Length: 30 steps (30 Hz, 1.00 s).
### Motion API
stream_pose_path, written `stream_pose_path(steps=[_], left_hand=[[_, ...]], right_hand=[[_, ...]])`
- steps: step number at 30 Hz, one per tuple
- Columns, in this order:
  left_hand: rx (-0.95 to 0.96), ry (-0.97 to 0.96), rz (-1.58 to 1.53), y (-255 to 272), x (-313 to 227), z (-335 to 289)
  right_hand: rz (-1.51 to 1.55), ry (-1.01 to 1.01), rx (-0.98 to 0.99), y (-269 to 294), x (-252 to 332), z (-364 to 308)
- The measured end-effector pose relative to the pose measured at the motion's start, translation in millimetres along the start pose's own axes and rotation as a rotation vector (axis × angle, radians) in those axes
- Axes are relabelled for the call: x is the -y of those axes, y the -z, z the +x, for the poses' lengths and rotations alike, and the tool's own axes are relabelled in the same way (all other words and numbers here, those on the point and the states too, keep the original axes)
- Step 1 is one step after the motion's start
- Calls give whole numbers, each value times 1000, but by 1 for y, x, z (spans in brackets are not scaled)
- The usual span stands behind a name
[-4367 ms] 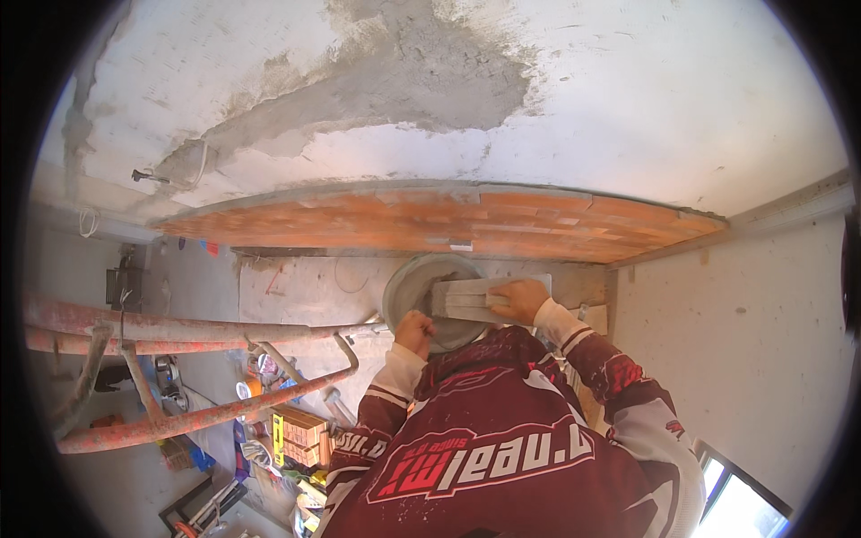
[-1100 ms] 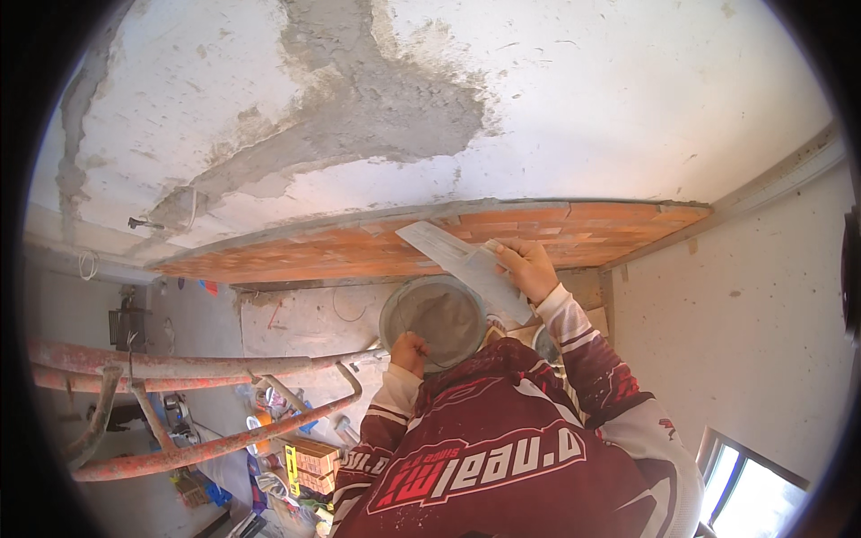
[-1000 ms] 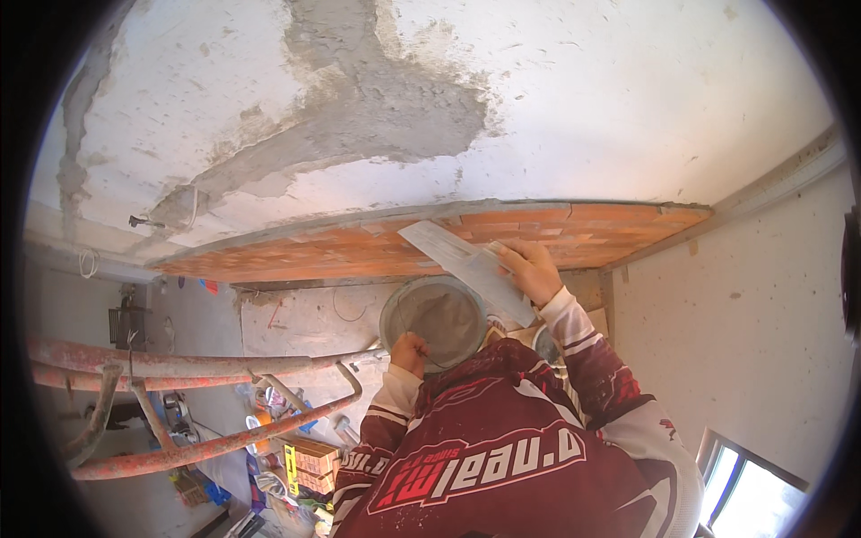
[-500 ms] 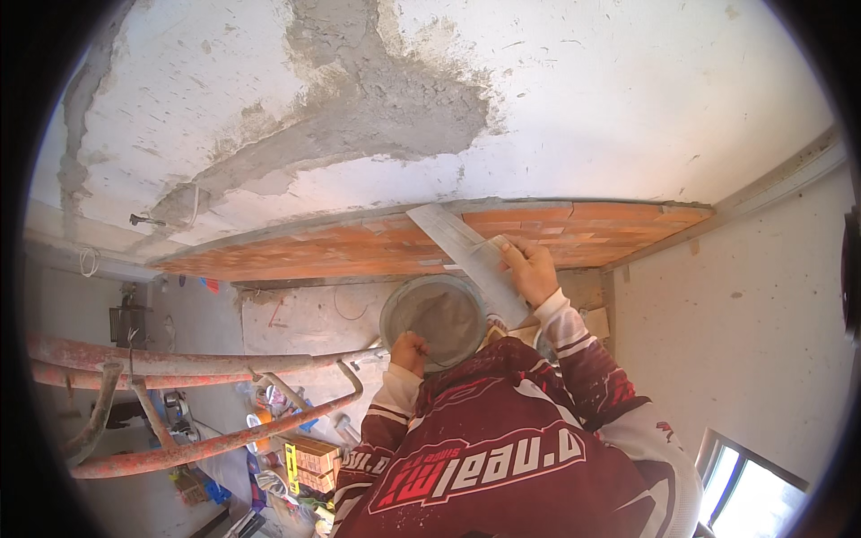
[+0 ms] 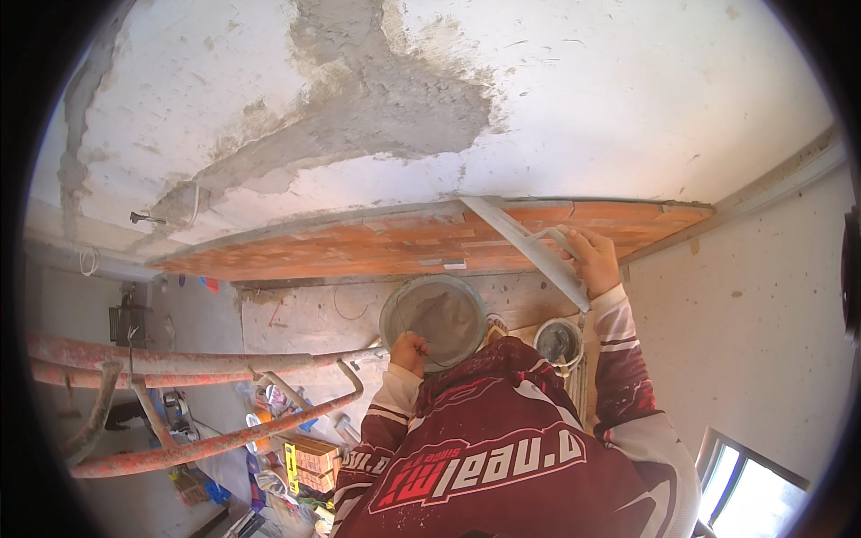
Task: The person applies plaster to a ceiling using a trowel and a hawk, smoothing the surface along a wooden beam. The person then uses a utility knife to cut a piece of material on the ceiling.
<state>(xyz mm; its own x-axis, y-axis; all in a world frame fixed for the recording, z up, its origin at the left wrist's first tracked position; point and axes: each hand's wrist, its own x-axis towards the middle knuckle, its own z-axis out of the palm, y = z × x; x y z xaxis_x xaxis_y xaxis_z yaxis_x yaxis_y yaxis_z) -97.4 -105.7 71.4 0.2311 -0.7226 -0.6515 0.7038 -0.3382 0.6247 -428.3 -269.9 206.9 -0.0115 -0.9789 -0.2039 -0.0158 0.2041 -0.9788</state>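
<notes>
Swung the trowel (image 5: 523, 246) farther right, now nearly edge-on, beyond the bucket (image 5: 387, 317).
Holding the trowel in the right grip (image 5: 594, 260); clasping the bucket's near-left edge in the left grip (image 5: 410, 353).

Worn red metal tubes (image 5: 179, 366) at left; stacked orange-brown blocks (image 5: 316, 462); a bright window (image 5: 758, 498) at lower right

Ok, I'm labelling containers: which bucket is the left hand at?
The larger bucket: the left hand is at its near rim. The smaller bucket, to its right, has no hand touching it.
</notes>
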Motion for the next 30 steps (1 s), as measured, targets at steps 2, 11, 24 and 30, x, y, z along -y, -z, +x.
stream_pose_path(steps=[2,11,24,30], left_hand=[[-8,0,2,-1,-1,-1],[122,-217,377,22,12,15],[62,11,69,3,7,8],[25,31,97,-1,6,11]], right_hand=[[37,-46,-43,12,-2,-2],[-82,41,46,5,6,-11],[-107,58,-123,56,-2,-2],[-149,23,-15,62,15,-18]])
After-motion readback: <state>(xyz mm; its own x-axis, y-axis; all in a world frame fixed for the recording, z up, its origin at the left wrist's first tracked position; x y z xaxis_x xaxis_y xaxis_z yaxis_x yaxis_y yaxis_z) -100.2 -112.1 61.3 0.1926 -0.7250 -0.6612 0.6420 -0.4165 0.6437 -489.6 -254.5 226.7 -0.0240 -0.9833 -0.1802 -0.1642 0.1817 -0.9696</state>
